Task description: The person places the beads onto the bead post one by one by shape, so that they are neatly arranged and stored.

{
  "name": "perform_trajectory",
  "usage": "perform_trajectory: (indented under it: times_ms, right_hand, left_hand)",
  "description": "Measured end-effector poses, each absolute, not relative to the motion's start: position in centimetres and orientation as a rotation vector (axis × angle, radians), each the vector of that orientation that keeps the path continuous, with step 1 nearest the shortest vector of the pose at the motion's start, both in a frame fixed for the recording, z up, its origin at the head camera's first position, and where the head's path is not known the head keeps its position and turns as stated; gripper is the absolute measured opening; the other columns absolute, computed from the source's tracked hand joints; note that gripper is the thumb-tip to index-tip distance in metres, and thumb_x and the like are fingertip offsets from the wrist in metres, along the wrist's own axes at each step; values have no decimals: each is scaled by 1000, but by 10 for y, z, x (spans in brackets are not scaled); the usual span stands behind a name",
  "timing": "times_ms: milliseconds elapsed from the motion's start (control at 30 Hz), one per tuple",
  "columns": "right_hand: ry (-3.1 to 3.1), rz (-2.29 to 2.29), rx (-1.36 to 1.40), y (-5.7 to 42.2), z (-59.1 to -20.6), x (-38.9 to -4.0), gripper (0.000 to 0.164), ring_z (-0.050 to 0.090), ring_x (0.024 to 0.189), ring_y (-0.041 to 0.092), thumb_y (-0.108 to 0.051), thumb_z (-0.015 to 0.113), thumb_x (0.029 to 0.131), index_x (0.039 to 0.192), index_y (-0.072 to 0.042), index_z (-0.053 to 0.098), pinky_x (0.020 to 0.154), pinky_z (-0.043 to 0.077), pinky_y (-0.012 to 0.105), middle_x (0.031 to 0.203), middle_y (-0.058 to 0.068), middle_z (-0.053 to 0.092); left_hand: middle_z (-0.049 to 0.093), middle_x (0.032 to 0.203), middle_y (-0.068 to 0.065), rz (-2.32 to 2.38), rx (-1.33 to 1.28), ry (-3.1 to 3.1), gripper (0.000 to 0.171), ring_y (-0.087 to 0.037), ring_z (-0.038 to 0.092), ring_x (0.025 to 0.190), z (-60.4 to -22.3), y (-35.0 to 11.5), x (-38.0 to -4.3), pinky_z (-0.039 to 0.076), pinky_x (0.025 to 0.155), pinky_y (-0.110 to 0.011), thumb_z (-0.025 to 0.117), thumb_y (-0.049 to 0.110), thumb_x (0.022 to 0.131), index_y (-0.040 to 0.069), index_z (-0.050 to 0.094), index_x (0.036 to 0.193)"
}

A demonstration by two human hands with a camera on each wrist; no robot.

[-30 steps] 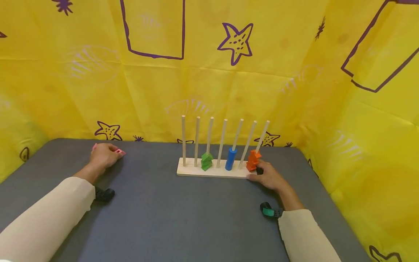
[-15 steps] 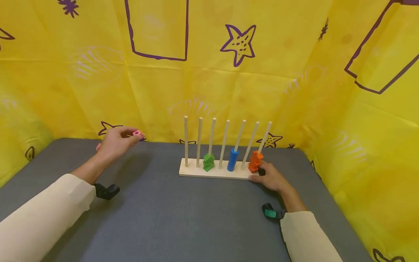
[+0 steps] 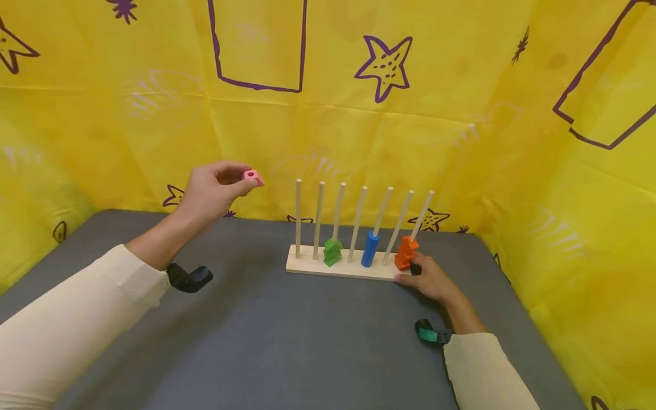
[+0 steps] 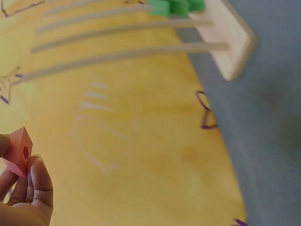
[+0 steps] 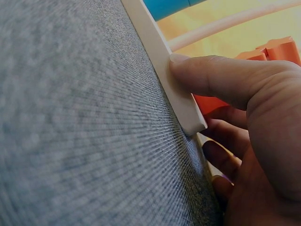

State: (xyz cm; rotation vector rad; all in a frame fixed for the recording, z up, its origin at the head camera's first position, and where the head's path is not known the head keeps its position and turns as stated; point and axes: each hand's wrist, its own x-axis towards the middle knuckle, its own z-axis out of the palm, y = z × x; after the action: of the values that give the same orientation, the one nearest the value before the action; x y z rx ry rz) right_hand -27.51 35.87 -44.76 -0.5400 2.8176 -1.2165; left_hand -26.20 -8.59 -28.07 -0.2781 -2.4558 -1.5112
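My left hand pinches a pink block between thumb and fingers, raised above the table and left of the pegs. The left wrist view shows a round hole in the angular pink block. A wooden stand with several upright pegs sits on the table. Stacked green blocks, a blue cylinder stack and stacked orange blocks are on separate pegs. My right hand grips the stand's right end, its thumb on the front edge of the base.
The dark grey table extends in front of the stand. A yellow patterned cloth rises behind the table and along its right side. The leftmost peg is bare and nearest to the pink block.
My left hand has lifted the pink block off the table and carried it up and right toward the stand. Another pink piece seen at the left earlier is now hidden. My right hand stays put.
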Motion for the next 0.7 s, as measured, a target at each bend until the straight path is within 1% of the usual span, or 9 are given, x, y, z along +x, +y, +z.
perform_trajectory:
  times_ms: [67, 267, 567, 700]
  right_hand:
    - [2820, -1217, -553, 359, -448, -276, 48, 45, 120, 44, -19, 78, 83, 121, 6, 62, 104, 22, 62, 132, 24, 52]
    - [2824, -1196, -545, 359, -447, -276, 49, 45, 119, 44, -22, 77, 84, 121, 6, 62, 103, 22, 63, 131, 24, 52]
    - [2818, -1194, -540, 361, -448, -276, 49, 45, 120, 44, -22, 77, 84, 121, 6, 61, 104, 21, 63, 132, 24, 52]
    - [2806, -1191, -519, 360, -448, -276, 50, 45, 119, 44, -22, 77, 83, 122, 6, 61, 104, 21, 63, 131, 24, 53]
  left_hand:
    - [66, 107, -10, -1535, -305, -2427, 37, -23, 60, 93, -273, -78, -262, 51, 77, -22, 69, 27, 91, 3, 66, 119]
    - [65, 106, -12, -1565, -372, -2392, 33, -23, 60, 91, -260, -62, -263, 51, 77, -24, 70, 18, 91, 1, 66, 118]
    - [64, 105, -11, -1579, -452, -2379, 31, -24, 56, 91, -257, -41, -269, 49, 77, -27, 70, 13, 90, 1, 66, 118]
    - [63, 106, -12, -1615, -459, -2377, 31, -25, 55, 92, -257, -34, -272, 49, 78, -25, 70, 11, 90, 0, 65, 118]
